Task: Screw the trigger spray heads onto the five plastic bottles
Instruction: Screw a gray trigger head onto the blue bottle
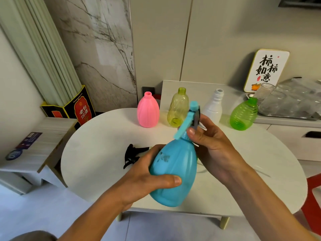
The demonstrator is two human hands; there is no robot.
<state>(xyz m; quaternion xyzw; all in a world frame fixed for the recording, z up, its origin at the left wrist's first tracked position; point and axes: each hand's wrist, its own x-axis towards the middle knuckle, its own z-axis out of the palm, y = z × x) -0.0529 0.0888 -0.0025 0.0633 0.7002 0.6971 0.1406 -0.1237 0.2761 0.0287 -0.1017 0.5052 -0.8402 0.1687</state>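
Mid-frame: blue bottle (pixel 173 173) gripped by left hand (pixel 147 173), blue spray head (pixel 190 117) on its neck pinched by right hand (pixel 213 145). Behind on worktop (pixel 97 133), four bottles uncapped: pink bottle (pixel 148 112), yellow bottle (pixel 178 107), white bottle (pixel 213 106), green bottle (pixel 243 114). Black spray head (pixel 132 154) lying loose.

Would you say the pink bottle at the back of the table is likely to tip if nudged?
Probably yes: the pink bottle looks empty and capless, so likely light. Its bulbous body on a narrower base suggests it could slide or topple on the smooth table.
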